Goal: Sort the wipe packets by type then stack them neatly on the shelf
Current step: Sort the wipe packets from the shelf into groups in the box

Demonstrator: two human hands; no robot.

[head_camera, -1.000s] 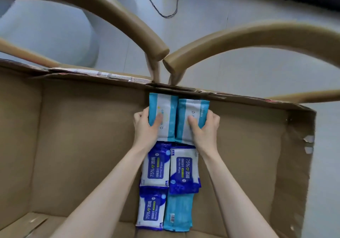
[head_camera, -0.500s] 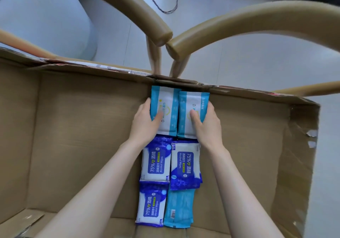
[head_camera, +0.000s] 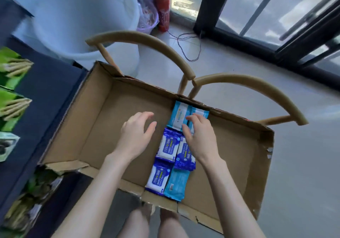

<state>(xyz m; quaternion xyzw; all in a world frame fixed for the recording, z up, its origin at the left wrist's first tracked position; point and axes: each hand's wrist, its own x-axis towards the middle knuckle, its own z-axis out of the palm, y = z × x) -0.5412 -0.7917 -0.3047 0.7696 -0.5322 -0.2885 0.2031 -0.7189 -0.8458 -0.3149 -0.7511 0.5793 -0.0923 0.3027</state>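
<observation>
Shelving (head_camera: pixel 49 94) in dark blue stands at far left, carrying green packets (head_camera: pixel 11 68), blurred. A white bucket (head_camera: pixel 82 17) sits beyond it on the pale tiled floor (head_camera: pixel 230 57). Next comes the open cardboard box (head_camera: pixel 88 127), with two curved wooden chair backs (head_camera: pixel 147 41) behind its far wall. My left hand (head_camera: pixel 137 136) hovers over the bare box bottom, fingers loosely spread, grasping nothing. Just right of it the wipe packets lie flat in two touching columns, each long axis running from the near box wall to the far wall: two pale-blue packets (head_camera: pixel 179 115) against the far wall, three dark-blue packets (head_camera: pixel 168 145) nearer me, and one teal packet (head_camera: pixel 175 185), barcode up, at the near wall in the right column. My right hand (head_camera: pixel 199 138) lies with bent fingers on the right pale-blue packet; I cannot tell whether it pinches it. A dark window frame (head_camera: pixel 207 8) closes the room at right.
</observation>
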